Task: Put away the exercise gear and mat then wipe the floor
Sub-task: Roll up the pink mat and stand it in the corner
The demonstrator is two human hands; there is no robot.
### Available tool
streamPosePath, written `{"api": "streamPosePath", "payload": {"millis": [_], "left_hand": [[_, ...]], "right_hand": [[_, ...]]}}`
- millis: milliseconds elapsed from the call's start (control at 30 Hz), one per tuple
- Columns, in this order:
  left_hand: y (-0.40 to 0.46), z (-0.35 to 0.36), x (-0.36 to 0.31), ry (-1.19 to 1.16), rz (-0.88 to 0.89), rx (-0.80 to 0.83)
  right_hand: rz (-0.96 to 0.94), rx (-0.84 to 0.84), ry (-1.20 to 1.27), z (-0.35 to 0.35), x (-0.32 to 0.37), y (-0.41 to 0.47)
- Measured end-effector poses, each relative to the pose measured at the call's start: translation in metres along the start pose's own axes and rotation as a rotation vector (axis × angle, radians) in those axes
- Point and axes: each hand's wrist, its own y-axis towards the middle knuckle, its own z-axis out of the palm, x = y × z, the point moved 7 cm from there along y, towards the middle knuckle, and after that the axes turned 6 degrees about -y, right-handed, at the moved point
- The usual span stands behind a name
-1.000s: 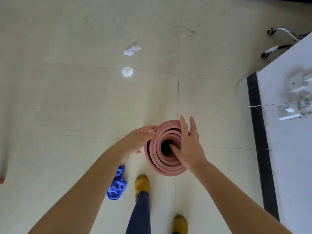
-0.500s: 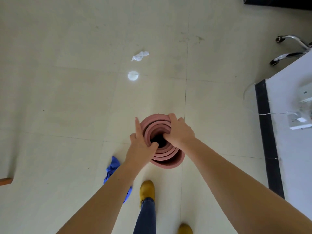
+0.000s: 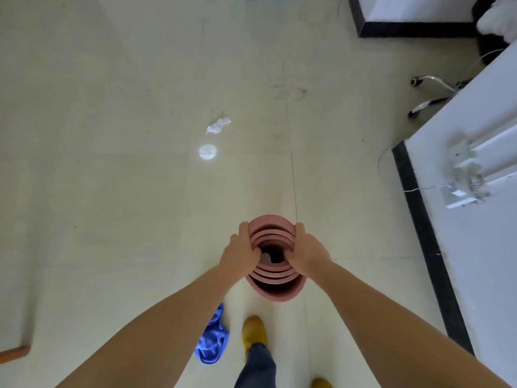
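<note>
Gripping rolled mat (image 3: 275, 287), upright at near centre, left hand (image 3: 240, 254) and right hand (image 3: 307, 252) curling over its rim. Putting-away step; next, likely carrying to storage without unrolling. Cloth (image 3: 211, 343) waiting near left.

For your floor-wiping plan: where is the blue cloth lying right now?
In the head view, the blue cloth lies crumpled on the tiled floor, low and left of centre, beside the yellow shoe and partly under the left forearm.
</note>
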Motion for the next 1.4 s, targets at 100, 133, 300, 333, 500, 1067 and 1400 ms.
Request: {"api": "streamPosePath", "payload": {"millis": [100,133,300,333,500,1067,1400], "left_hand": [[-0.021,0.02,-0.042,0.127,0.109,0.105],[-0.031,0.027,-0.055,0.163,0.146,0.141],[-0.09,0.058,-0.122,0.259,0.26,0.354],[-0.103,0.066,-0.134,0.273,0.272,0.385],[-0.174,0.12,-0.173,0.347,0.34,0.492],[-0.427,0.362,-0.189,0.806,0.952,0.89],[-0.579,0.416,-0.09,1.175,1.377,1.263]], "right_hand": [[0.067,-0.01,0.046,-0.018,-0.04,-0.036],[0.096,-0.015,0.06,-0.023,-0.053,-0.053],[0.214,-0.07,0.094,-0.047,-0.111,-0.134],[0.234,-0.075,0.1,-0.051,-0.123,-0.15],[0.336,-0.114,0.181,-0.046,-0.186,-0.236],[0.988,-0.535,0.952,0.126,-0.312,-0.56],[1.449,-0.725,1.342,0.269,-0.223,-0.678]]}}
